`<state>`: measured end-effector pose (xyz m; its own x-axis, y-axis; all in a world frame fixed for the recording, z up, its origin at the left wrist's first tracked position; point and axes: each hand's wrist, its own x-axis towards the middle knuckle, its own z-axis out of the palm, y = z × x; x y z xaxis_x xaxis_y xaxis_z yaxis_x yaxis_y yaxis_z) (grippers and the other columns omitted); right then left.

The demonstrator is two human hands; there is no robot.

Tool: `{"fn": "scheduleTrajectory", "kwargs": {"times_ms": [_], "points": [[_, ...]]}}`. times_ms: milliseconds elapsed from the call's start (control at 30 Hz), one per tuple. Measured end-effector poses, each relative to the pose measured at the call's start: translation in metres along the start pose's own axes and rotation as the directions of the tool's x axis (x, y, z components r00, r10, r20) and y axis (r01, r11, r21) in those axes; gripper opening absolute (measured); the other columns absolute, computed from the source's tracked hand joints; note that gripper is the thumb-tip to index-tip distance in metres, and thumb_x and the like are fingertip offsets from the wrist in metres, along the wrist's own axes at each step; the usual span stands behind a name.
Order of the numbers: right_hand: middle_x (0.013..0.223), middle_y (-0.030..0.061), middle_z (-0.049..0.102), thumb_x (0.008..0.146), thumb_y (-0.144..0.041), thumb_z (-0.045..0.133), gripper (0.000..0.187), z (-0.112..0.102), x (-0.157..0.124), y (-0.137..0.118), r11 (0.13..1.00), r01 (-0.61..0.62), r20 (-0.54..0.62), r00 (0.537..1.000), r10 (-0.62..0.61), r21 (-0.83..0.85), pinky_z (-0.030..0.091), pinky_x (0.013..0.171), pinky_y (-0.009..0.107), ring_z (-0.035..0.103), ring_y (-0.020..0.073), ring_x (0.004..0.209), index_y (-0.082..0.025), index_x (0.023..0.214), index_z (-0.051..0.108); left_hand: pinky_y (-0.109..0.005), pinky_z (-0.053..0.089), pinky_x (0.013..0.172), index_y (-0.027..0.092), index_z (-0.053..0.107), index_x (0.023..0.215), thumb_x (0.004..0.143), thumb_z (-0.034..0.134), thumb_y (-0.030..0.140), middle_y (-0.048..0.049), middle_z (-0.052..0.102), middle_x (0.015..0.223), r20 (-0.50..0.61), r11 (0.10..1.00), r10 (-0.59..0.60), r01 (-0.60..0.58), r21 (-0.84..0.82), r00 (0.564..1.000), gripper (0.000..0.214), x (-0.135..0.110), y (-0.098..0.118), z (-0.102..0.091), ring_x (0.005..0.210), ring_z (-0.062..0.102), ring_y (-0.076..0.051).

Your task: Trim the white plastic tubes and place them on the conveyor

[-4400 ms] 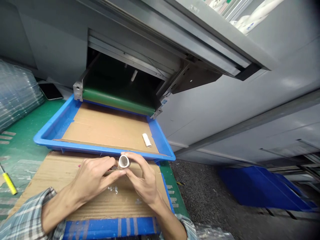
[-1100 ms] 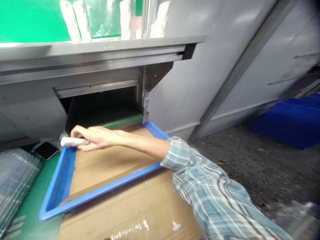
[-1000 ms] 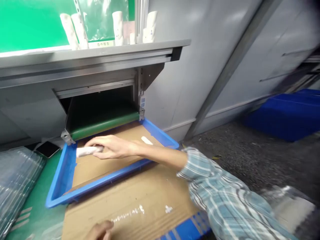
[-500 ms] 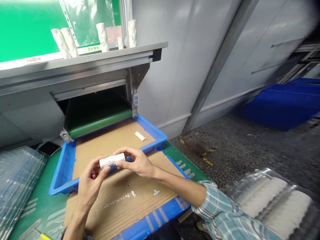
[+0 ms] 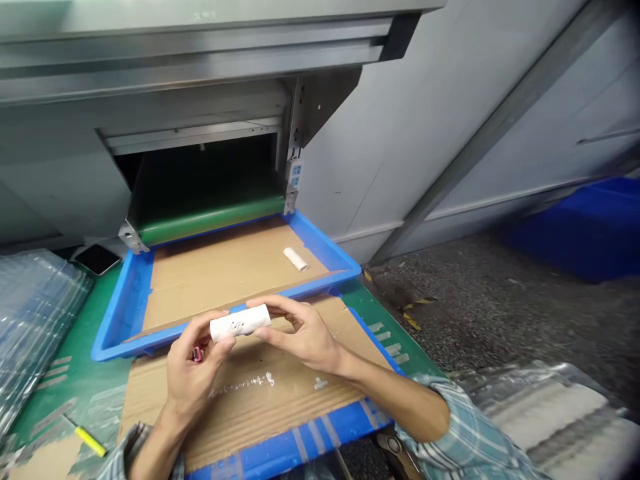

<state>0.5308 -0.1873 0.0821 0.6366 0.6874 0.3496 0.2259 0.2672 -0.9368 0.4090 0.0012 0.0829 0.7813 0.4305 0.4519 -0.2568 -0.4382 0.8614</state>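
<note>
A short white tube (image 5: 240, 323) with dark script-like marks on its side is held level between both hands, above the front rim of a tray. My left hand (image 5: 193, 360) is closed around its left end, thumb at the lower edge. A small pink thing (image 5: 198, 354) shows in the left palm; its kind I cannot make out. My right hand (image 5: 305, 333) pinches the right end between thumb and fingers. Further back, a second white tube (image 5: 297, 259) lies on the cardboard lining of the blue tray (image 5: 117, 313).
Behind the tray, a green conveyor roller (image 5: 215, 219) sits under a metal shelf (image 5: 200, 57). Marked cardboard (image 5: 280, 413) covers the near worktop. To the left are a phone (image 5: 97, 259), stacked clear plastic trays (image 5: 37, 307) and a yellow-handled tool (image 5: 90, 440). A power socket (image 5: 295, 175) hangs beside the conveyor.
The view has tilted down, so the white pieces on the shelf are out of sight. Both hands keep hold of the tube, which has turned slightly, its script appearing different.
</note>
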Motion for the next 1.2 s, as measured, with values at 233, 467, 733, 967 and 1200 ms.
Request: {"fn": "scheduleTrajectory", "kwargs": {"times_ms": [233,467,733,967,1200], "points": [[0.113,0.0076,0.084,0.101,-0.032,0.073,0.039,0.003,-0.002,-0.002,0.994,0.009,0.073,0.997,-0.017,0.109,0.066,0.096,0.034,0.083,0.0195,0.099,-0.021,0.137,0.068,-0.016,0.055,0.06,0.023,0.08,0.109,0.09,0.083,0.04,-0.0059,0.083,0.104,-0.007,1.0,0.022,-0.022,-0.016,1.0,0.026,-0.002,-0.001,0.0,0.076,0.075,-0.014],[0.122,0.0112,0.08,0.104,-0.035,0.067,0.038,0.005,-0.002,-0.006,0.972,-0.023,0.104,0.995,-0.001,0.235,0.066,0.097,0.038,0.083,0.0197,0.096,-0.02,0.139,0.065,-0.022,0.062,0.072,0.022,0.079,0.112,0.09,0.082,0.043,-0.0066,0.083,0.107,-0.029,0.995,0.067,-0.064,0.072,0.997,0.03,-0.006,-0.006,0.0,0.087,0.078,-0.019],[0.131,0.0118,0.077,0.103,-0.04,0.068,0.038,0.006,-0.003,-0.008,0.96,-0.031,0.087,0.996,0.007,0.277,0.064,0.093,0.036,0.08,0.0191,0.099,-0.021,0.135,0.069,-0.02,0.059,0.065,0.025,0.08,0.113,0.091,0.082,0.036,-0.004,0.083,0.101,-0.017,0.987,0.141,-0.139,0.081,0.99,0.025,-0.007,-0.01,0.0,0.078,0.076,-0.016],[0.131,0.0108,0.076,0.103,-0.043,0.067,0.03,0.006,-0.001,-0.008,0.971,0.055,0.062,0.996,-0.071,0.232,0.061,0.09,0.035,0.074,0.0166,0.093,-0.021,0.121,0.074,-0.022,0.057,0.071,0.03,0.079,0.124,0.094,0.079,0.025,-0.0038,0.082,0.104,0.107,0.975,0.214,-0.219,0.042,0.971,0.03,-0.009,-0.014,-0.002,0.084,0.074,-0.016],[0.131,0.013,0.075,0.103,-0.044,0.068,0.03,0.006,-0.002,-0.007,0.953,0.066,0.064,0.994,-0.088,0.294,0.058,0.093,0.036,0.071,0.0196,0.104,-0.019,0.118,0.074,-0.024,0.055,0.066,0.028,0.075,0.133,0.094,0.078,0.015,-0.0044,0.079,0.098,0.149,0.953,0.304,-0.303,-0.025,0.941,0.041,-0.011,-0.019,-0.003,0.077,0.069,-0.015]]}}
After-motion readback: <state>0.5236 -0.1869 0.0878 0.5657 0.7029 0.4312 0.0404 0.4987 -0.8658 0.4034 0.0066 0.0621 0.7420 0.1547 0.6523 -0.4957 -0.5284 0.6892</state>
